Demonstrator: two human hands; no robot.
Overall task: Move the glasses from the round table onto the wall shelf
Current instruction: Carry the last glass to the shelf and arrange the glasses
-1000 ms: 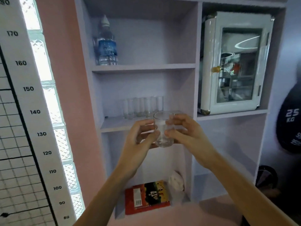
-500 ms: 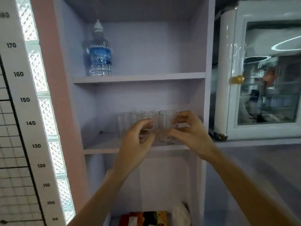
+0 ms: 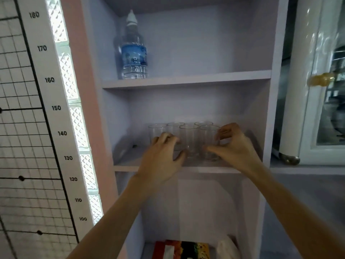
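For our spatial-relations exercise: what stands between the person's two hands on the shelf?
In the head view, clear glasses: one beside the left hand, one against the right hand.

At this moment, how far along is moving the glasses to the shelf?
Done: five glasses stand on the middle shelf. In hand: right hand fingers curl around the rightmost glass; left hand is beside the others. Left: unknown, the round table is out of view.

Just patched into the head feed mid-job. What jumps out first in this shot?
A cluster of clear drinking glasses stands on the middle lilac shelf board, with the left hand and right hand spread around the front ones. Above, a clear plastic water bottle with a blue label stands alone; a white height chart runs down the left wall.
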